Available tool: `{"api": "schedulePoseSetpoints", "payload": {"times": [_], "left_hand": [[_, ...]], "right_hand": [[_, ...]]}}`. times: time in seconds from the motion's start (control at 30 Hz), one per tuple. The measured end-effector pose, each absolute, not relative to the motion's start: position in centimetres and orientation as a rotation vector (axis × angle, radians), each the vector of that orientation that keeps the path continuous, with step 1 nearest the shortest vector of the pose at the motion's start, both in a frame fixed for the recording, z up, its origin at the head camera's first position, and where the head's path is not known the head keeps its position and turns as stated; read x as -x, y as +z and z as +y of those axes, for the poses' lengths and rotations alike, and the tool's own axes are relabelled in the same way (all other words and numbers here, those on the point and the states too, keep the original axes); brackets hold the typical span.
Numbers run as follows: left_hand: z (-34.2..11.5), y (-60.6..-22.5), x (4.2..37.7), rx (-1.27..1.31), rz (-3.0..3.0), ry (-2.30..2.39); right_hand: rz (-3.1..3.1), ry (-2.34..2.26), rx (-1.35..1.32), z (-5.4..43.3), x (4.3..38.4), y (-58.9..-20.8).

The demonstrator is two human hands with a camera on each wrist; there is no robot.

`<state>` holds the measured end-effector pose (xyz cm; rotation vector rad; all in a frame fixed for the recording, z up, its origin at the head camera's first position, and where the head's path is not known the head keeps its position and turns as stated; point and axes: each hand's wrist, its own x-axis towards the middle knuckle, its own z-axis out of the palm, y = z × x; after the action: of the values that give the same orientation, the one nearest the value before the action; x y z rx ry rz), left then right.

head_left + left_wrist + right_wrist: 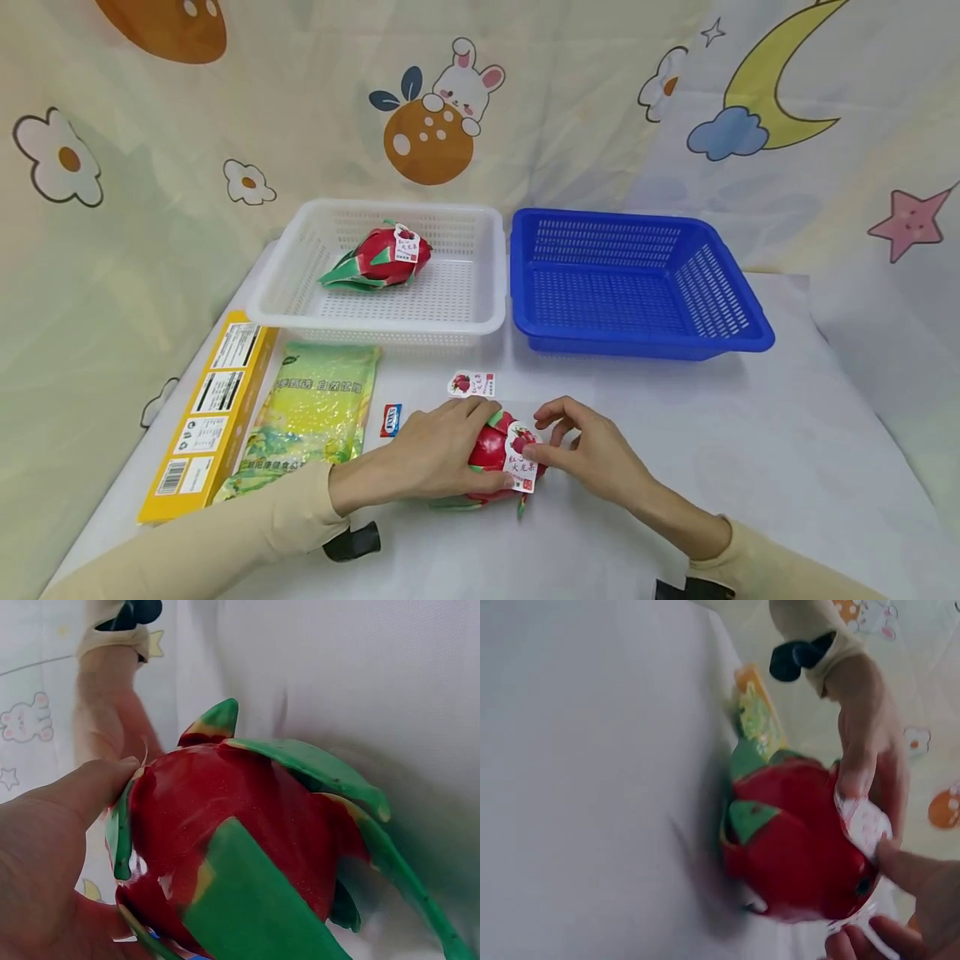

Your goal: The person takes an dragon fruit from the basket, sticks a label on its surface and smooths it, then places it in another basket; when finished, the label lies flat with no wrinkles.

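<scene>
A red dragon fruit [487, 451] with green scales lies on the white table. My left hand [431, 450] grips it from the left, thumb on the near side and fingers over the far side. A white printed label [520, 475] sits on the fruit's right end. The thumb of my right hand [600, 458] presses on that label [865, 825], while its other fingers bend loosely, apart from the thumb. In the left wrist view the fruit [232, 795] hides most of the left fingers. Just beyond the fruit, a similar label [472, 384] lies on the table.
A white basket [375, 321] at the back holds another labelled dragon fruit [382, 257]. Right of it stands a blue basket [637, 342]. On the left lie a yellow box [202, 417], a green-yellow packet [315, 400] and a small red-blue packet [391, 420].
</scene>
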<state>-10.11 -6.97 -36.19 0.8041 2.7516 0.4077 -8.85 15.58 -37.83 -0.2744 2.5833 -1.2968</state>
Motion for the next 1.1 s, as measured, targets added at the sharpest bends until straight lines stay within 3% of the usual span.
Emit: {"api": "schedulePoseSetpoints", "payload": {"times": [0.23,0.9,1.1], "left_hand": [[-7.0,-36.3,10.0,-0.815,2.766,0.408],[-6.9,-36.5,9.9,-0.825,2.792,0.405],[-7.1,-36.5,10.0,-0.815,2.786,0.415]], "right_hand": [[2.177,-1.497,0.297,16.7,10.2,-39.8],[2.080,-1.574,0.151,14.1,11.3,-40.1],[2.128,-1.476,0.303,15.0,11.0,-39.4]]}}
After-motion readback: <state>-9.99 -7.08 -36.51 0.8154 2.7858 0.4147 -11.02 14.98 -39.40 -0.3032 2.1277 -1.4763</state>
